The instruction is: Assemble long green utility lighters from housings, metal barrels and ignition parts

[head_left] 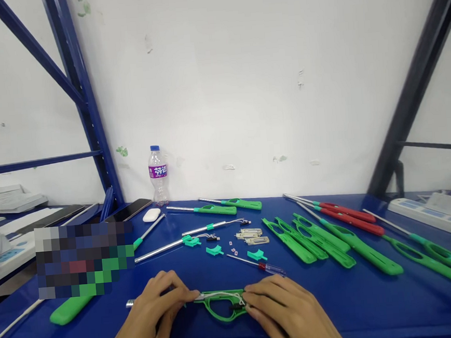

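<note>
A green lighter half-shell with a white wire and a metal tube lies on the blue table near the front edge. My left hand is closed over the tube end on its left, fingertips pinching at the shell. On the shell's right end my right hand rests with fingers curled, pressing there. A small red-handled screwdriver lies just behind the hands.
Behind are metal tubes with teal parts, small teal triggers, metal pieces, green shells, finished green and red lighters, a water bottle, a phone, an earbud case. A power strip sits at right.
</note>
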Available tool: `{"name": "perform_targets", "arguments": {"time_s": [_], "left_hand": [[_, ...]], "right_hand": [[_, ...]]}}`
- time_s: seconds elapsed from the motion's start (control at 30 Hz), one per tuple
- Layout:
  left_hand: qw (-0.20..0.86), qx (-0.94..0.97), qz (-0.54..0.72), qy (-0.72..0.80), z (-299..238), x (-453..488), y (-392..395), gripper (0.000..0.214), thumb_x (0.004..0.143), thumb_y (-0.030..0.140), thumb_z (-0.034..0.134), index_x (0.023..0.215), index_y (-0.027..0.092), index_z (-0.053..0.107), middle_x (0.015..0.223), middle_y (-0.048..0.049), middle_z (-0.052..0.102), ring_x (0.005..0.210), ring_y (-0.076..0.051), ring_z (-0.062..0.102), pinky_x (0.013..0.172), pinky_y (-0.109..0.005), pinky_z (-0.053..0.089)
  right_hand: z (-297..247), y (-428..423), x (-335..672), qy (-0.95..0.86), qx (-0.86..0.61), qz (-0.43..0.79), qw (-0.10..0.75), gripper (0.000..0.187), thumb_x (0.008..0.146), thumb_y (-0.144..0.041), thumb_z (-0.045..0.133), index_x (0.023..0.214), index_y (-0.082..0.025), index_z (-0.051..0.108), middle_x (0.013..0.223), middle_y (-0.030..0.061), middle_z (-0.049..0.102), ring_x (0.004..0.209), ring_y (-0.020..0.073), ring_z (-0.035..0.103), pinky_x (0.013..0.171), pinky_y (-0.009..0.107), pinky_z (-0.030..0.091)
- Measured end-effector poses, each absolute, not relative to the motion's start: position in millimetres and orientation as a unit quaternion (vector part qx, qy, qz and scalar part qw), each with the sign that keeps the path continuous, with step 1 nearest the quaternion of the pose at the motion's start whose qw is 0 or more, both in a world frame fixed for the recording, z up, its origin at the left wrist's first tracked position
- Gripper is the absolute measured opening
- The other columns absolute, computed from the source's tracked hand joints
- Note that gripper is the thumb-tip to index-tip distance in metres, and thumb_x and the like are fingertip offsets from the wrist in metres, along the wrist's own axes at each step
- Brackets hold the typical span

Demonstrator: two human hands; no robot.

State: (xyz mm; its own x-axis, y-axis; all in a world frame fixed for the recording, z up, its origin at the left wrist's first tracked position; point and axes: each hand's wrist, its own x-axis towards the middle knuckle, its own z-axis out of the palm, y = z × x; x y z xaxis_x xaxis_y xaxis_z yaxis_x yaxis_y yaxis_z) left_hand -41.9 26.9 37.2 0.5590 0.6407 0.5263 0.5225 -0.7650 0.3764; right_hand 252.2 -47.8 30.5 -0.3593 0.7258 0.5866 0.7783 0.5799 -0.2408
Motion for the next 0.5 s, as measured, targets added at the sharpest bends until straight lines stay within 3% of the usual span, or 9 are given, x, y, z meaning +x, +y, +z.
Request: {"name": "perform_targets", "arguments": {"time_s": [0.17, 0.3, 0.4, 0.5], "left_hand": [[0.049, 0.884, 0.329, 0.33, 30, -47, 30, 0.031, 0.108, 0.022, 0.053, 0.127, 0.035, 0.073, 0.112, -0.0005, 0.074, 0.102, -0.017, 0.072, 0.088, -0.025, 0.06], [0.01, 0.875, 0.337, 0.348, 41, -39, 35, 0.027, 0.109, 0.028, 0.053, 0.128, 0.033, 0.071, 0.126, -0.0039, 0.071, 0.115, -0.022, 0.07, 0.097, -0.033, 0.061], [-0.002, 0.902, 0.274, 0.335, 60, -19, 51, 0.031, 0.109, 0.022, 0.046, 0.126, 0.027, 0.071, 0.126, -0.0076, 0.07, 0.119, -0.025, 0.069, 0.102, -0.042, 0.059], [0.004, 0.917, 0.236, 0.323, 73, 4, 77, 0.031, 0.102, 0.015, 0.058, 0.128, 0.025, 0.071, 0.129, -0.0086, 0.07, 0.121, -0.027, 0.069, 0.108, -0.046, 0.056]], "right_hand": [[32, -46, 260, -0.806, -0.458, -0.045, 0.372, 0.026, 0.104, -0.017, 0.067, 0.124, -0.033, 0.072, 0.113, -0.0035, 0.082, 0.099, 0.0195, 0.077, 0.095, 0.033, 0.056], [45, -41, 275, -0.785, -0.48, -0.068, 0.385, 0.018, 0.104, -0.019, 0.065, 0.117, -0.029, 0.075, 0.11, 0.0002, 0.081, 0.101, 0.0236, 0.076, 0.094, 0.039, 0.054], [55, -38, 276, -0.775, -0.506, -0.048, 0.376, 0.012, 0.105, -0.023, 0.066, 0.111, -0.028, 0.075, 0.106, 0.0006, 0.081, 0.1, 0.0251, 0.074, 0.094, 0.042, 0.053], [56, -38, 261, -0.796, -0.491, 0.007, 0.355, 0.009, 0.101, -0.025, 0.074, 0.109, -0.031, 0.075, 0.104, -0.0027, 0.08, 0.096, 0.0225, 0.074, 0.089, 0.038, 0.053]]}}
